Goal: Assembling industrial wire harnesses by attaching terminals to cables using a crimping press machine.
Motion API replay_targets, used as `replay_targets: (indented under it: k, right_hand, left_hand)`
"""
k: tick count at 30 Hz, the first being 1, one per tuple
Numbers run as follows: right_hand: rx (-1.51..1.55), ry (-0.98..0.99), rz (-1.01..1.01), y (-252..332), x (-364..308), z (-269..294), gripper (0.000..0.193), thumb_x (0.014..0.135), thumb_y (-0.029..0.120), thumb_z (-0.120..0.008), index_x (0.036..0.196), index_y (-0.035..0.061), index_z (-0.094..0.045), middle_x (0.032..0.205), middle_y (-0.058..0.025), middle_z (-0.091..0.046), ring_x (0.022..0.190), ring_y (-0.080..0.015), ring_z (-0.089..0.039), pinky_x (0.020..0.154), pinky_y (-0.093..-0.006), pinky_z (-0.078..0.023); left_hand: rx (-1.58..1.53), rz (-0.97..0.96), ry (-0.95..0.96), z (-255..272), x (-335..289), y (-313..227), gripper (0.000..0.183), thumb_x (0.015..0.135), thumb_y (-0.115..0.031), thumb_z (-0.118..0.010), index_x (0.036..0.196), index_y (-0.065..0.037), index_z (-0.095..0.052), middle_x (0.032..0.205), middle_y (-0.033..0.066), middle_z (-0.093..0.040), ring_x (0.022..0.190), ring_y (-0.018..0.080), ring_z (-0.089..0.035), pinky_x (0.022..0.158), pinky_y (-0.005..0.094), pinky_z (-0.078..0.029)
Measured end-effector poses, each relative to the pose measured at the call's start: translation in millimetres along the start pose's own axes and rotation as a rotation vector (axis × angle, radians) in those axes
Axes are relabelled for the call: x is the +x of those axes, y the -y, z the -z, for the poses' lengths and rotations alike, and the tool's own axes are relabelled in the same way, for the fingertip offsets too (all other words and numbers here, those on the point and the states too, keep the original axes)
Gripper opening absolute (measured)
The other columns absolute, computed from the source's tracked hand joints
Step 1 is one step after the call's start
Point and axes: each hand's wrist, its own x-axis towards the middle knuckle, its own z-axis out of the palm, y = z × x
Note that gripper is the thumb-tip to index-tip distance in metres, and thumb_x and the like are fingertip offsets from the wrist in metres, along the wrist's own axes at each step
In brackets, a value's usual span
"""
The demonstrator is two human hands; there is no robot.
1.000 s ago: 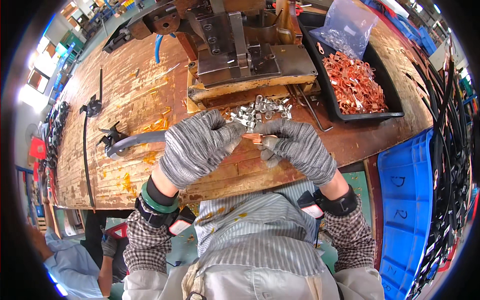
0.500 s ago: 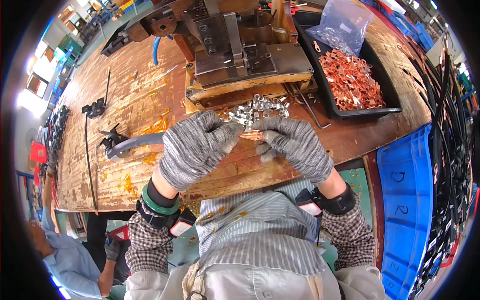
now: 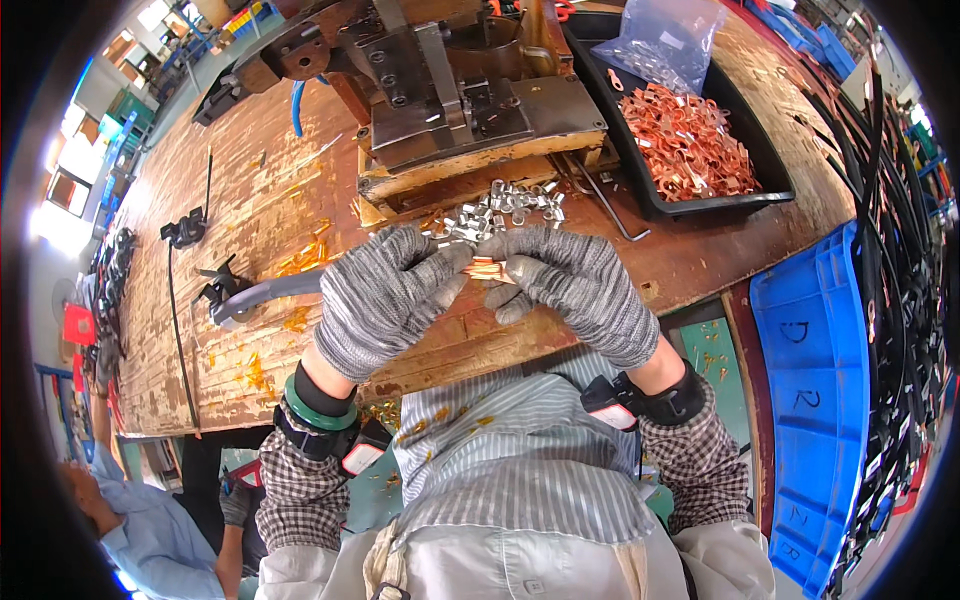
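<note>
Copper strands (image 3: 487, 270) projected at three o'clock from the left hand (image 3: 385, 300), long axis roughly nine to three, between both hands' fingertips. The left was closed around the grey cable (image 3: 280, 292); the right hand (image 3: 578, 288) seemed to pinch the strands, contact partly hidden. Silver rings (image 3: 505, 206) lay at twelve; at two, a black tray (image 3: 725, 204) held copper lugs (image 3: 685, 145) and a clear bag (image 3: 662, 45).
</note>
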Motion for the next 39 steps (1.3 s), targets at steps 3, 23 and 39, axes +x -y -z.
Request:
replay_targets:
  k: [3, 23, 39]
  right_hand:
    - [-0.029, -0.078, 0.041, -8, -7, -6, 0.023, 0.086, 0.014, -0.054, 0.104, -0.0011, -0.057, 0.08, -0.0074, -0.062, 0.069, -0.0129, -0.062, 0.063, -0.0238, -0.05]
    - [-0.12, -0.375, 0.07, -51, -20, -16, 0.017, 0.08, 0.013, -0.06, 0.091, -0.0005, -0.062, 0.069, -0.0045, -0.06, 0.061, -0.0093, -0.056, 0.058, -0.0226, -0.046]
    - [-0.037, -0.357, -0.007, -16, 12, -10, 0.017, 0.084, 0.008, -0.057, 0.098, -0.0019, -0.06, 0.073, -0.0051, -0.059, 0.066, -0.0111, -0.057, 0.059, -0.0231, -0.049]
  left_hand:
    - [-0.008, -0.041, 0.033, -4, 0, -3, 0.024, 0.075, -0.025, -0.062, 0.097, -0.017, -0.064, 0.076, 0.0024, -0.055, 0.065, 0.0206, -0.057, 0.049, 0.0319, -0.045]
    - [-0.428, 0.803, -0.652, 1, -191, 154, 0.075, 0.063, -0.009, -0.077, 0.127, -0.007, -0.038, 0.124, 0.0109, -0.041, 0.11, 0.0197, -0.043, 0.094, 0.0298, -0.037]
    - [-0.863, 1.008, -0.571, 41, -158, 176, 0.08, 0.072, 0.013, -0.058, 0.137, -0.019, -0.023, 0.095, 0.0098, -0.057, 0.079, 0.0114, -0.055, 0.065, 0.0224, -0.047]
